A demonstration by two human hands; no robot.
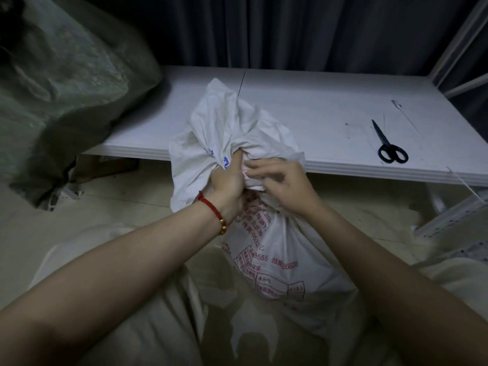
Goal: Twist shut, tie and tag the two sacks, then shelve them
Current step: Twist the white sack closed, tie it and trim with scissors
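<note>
A white woven sack [280,262] with red print stands between my knees, its loose top bunched up and flaring above my hands. My left hand [227,180] is clamped around the gathered neck of the sack. My right hand [282,183] rests against the same neck from the right, fingers curled on the fabric; whether it holds a tie is hidden. A second sack [60,83], grey-green and bulky, lies at the upper left, partly on the shelf board.
A white shelf board [330,112] runs across in front of me. Black scissors [388,146] lie on its right part, with thin white ties [405,114] beyond them. White metal shelf uprights [454,48] stand at the right. Dark curtains hang behind.
</note>
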